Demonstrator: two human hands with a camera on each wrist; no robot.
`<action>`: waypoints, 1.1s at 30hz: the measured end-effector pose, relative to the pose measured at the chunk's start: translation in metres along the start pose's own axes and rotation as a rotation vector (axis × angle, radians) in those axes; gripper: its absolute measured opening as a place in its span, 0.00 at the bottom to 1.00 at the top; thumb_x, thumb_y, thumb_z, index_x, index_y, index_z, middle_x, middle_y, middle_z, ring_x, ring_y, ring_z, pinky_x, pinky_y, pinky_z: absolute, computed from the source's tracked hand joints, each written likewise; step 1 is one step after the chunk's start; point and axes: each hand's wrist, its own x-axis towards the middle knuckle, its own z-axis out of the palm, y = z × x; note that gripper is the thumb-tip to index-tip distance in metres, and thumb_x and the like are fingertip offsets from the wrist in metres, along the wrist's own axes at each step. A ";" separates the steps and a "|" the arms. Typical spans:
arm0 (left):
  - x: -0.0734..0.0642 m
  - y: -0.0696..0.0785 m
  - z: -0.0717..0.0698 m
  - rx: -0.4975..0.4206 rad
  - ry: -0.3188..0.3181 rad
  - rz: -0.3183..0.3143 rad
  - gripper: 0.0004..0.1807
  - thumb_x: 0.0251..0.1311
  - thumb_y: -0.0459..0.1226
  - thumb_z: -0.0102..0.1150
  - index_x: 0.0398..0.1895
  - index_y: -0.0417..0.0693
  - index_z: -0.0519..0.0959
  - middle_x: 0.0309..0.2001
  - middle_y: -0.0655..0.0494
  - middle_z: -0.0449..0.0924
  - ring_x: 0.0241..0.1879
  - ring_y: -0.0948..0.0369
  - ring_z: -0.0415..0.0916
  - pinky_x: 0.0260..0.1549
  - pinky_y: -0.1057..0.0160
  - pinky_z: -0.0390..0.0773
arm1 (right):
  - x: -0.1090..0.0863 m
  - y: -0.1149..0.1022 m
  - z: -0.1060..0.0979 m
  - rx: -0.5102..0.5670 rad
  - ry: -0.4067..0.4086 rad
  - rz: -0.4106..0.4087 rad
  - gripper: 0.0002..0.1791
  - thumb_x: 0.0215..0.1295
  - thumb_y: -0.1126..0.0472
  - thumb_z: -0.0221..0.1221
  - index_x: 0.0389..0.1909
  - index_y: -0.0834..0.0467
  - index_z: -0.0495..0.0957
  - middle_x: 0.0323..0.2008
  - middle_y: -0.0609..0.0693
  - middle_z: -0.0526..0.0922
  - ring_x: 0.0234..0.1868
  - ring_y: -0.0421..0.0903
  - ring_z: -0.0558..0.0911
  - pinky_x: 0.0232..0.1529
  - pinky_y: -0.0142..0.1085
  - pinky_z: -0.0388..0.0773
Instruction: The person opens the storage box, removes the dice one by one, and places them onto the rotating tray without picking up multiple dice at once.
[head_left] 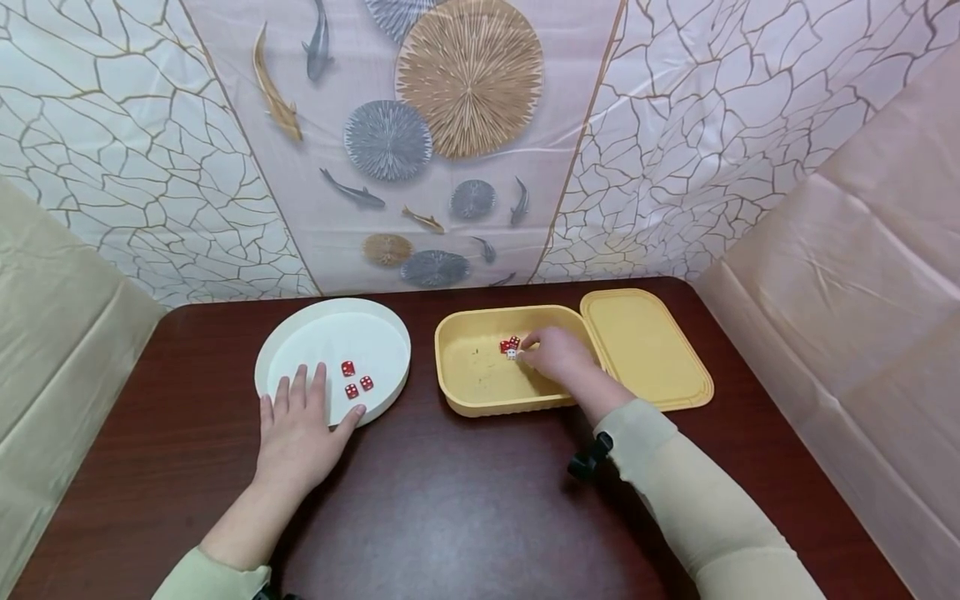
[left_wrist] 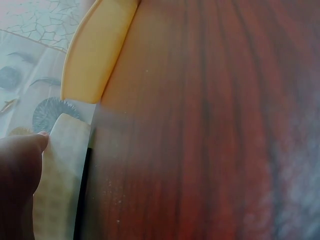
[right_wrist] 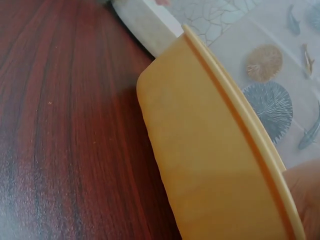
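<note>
On a dark wooden bench [head_left: 450, 500], a round white tray [head_left: 322, 333] sits left of centre in the head view, holding three red dice [head_left: 347, 367]. The left hand [head_left: 298, 437] lies over its near rim, grip relaxed, fingers straight and spread. Right of centre, the right hand [head_left: 558, 354] reaches into a yellow box [head_left: 480, 408], fingertips beside a white die [head_left: 512, 354] and two more red dice [head_left: 514, 342]; whether its grip pinches anything cannot be told. A yellow lid [head_left: 652, 350] lies farther right, beside the box.
</note>
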 end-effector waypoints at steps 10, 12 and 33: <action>0.000 0.000 -0.001 -0.006 -0.001 0.001 0.51 0.66 0.65 0.46 0.78 0.40 0.47 0.75 0.31 0.45 0.73 0.32 0.40 0.67 0.31 0.34 | 0.003 0.001 0.004 -0.050 0.016 -0.006 0.14 0.62 0.47 0.65 0.40 0.53 0.87 0.45 0.50 0.86 0.42 0.50 0.81 0.47 0.45 0.75; 0.000 0.000 -0.001 -0.007 0.000 0.001 0.51 0.66 0.65 0.46 0.78 0.40 0.48 0.75 0.31 0.46 0.73 0.32 0.40 0.67 0.31 0.34 | 0.003 0.001 0.004 -0.052 0.016 -0.012 0.14 0.63 0.48 0.64 0.41 0.52 0.87 0.46 0.50 0.86 0.43 0.50 0.81 0.47 0.45 0.76; 0.001 0.001 -0.002 -0.011 -0.014 -0.001 0.51 0.66 0.67 0.43 0.78 0.40 0.47 0.75 0.31 0.45 0.73 0.32 0.39 0.67 0.31 0.33 | 0.000 0.002 -0.010 0.016 0.039 -0.037 0.15 0.68 0.52 0.60 0.48 0.55 0.86 0.48 0.52 0.86 0.51 0.52 0.81 0.57 0.46 0.73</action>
